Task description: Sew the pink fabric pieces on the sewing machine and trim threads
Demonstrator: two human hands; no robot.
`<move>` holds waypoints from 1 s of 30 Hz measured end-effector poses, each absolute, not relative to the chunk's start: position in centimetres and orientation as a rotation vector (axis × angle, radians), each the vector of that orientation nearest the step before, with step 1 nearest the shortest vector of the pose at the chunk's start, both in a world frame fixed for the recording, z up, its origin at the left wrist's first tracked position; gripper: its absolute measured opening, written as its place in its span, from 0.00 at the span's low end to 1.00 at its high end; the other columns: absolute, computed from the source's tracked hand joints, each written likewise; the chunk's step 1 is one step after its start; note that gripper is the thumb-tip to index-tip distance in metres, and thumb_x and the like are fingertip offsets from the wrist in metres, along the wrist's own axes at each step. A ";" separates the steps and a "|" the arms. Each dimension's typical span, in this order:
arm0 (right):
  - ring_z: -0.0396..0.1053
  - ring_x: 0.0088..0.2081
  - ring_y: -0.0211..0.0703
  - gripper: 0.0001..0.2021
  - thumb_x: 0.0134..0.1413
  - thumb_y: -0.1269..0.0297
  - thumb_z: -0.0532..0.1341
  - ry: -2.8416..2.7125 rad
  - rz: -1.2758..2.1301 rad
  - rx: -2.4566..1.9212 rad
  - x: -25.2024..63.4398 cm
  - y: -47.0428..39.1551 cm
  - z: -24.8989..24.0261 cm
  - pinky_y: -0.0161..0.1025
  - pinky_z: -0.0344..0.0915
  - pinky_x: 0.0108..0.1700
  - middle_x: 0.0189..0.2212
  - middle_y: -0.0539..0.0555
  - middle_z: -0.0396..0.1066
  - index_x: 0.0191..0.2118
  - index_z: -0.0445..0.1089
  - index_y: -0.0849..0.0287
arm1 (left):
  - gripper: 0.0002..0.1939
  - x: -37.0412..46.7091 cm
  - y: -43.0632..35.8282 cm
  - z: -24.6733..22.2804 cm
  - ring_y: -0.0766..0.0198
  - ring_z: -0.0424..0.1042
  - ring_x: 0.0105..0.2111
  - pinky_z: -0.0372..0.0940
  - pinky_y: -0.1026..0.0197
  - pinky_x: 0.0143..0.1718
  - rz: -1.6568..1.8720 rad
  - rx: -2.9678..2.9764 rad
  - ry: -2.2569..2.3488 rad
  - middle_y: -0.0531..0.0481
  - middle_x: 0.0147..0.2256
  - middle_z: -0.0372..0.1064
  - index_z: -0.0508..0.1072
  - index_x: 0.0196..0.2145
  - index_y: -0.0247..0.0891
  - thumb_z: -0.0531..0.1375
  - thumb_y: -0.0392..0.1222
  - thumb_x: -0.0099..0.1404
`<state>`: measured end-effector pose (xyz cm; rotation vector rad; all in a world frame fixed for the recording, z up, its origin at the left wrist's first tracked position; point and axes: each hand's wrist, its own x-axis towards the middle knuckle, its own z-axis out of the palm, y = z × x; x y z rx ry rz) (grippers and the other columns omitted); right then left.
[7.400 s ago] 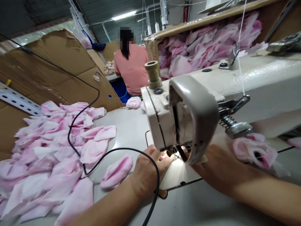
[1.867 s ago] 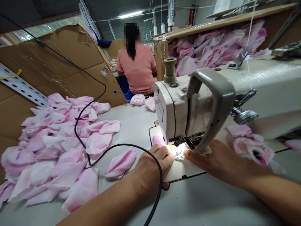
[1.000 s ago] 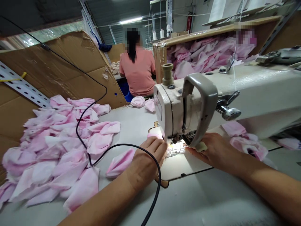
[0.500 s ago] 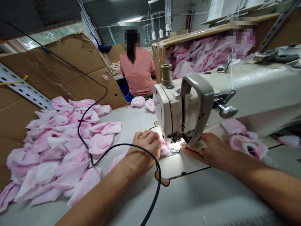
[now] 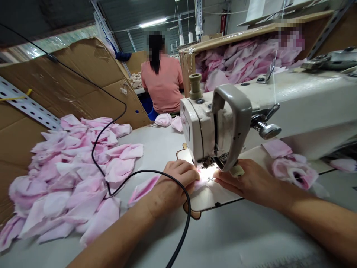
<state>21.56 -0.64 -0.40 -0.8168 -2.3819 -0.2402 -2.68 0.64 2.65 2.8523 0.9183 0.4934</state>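
Note:
A white sewing machine (image 5: 195,128) stands over a lit metal plate (image 5: 223,197). Just left of its needle area, my left hand (image 5: 181,180) has its fingers closed on a small pink and white cloth piece (image 5: 198,182), mostly hidden under the fingers. My right hand (image 5: 245,182) lies to the right of the needle area, fingers pressed together at the plate; what they hold, if anything, is hidden. Another pink cloth (image 5: 143,190) shows behind my left wrist.
A big pile of pink cloth pieces (image 5: 72,178) covers the table's left side. A black cable (image 5: 184,234) loops across my left forearm. More pieces (image 5: 295,171) lie right. Beyond sit a person (image 5: 163,83) and a cloth-filled carton (image 5: 188,70).
My left hand has shifted slightly right and down, closer to the needle area, and covers more of the cloth. My right hand has barely moved.

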 end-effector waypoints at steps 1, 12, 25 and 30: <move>0.62 0.23 0.37 0.16 0.68 0.67 0.50 -2.385 -0.220 -0.819 21.6 -0.6 -0.4 0.37 0.51 0.25 0.21 0.50 0.67 0.31 0.70 0.59 | 0.05 -2.7 0.6 2.8 0.59 0.69 0.40 0.59 0.55 0.41 0.463 2.886 0.899 0.50 0.38 0.72 0.71 0.36 0.40 0.58 0.32 0.63; 0.62 0.25 0.36 0.12 0.64 0.67 0.54 -2.343 0.456 -0.919 22.6 -0.2 -0.5 0.35 0.57 0.29 0.24 0.47 0.66 0.28 0.65 0.59 | 0.07 -3.6 1.8 2.3 0.55 0.66 0.44 0.53 0.50 0.45 0.449 3.239 0.940 0.48 0.34 0.71 0.70 0.34 0.39 0.59 0.29 0.59; 0.65 0.27 0.38 0.10 0.64 0.69 0.55 -2.491 0.062 -0.874 22.7 -0.4 -0.7 0.36 0.53 0.29 0.26 0.49 0.70 0.31 0.70 0.59 | 0.09 -3.6 1.9 3.1 0.58 0.66 0.43 0.50 0.51 0.50 0.338 3.232 0.726 0.50 0.36 0.71 0.71 0.42 0.40 0.59 0.31 0.65; 0.66 0.29 0.39 0.10 0.65 0.68 0.55 -2.447 0.038 -0.822 22.6 -0.2 -0.5 0.36 0.56 0.30 0.28 0.51 0.72 0.33 0.71 0.59 | 0.11 -3.7 1.9 2.8 0.58 0.66 0.46 0.47 0.52 0.53 0.391 3.164 0.632 0.50 0.42 0.72 0.70 0.46 0.42 0.59 0.31 0.67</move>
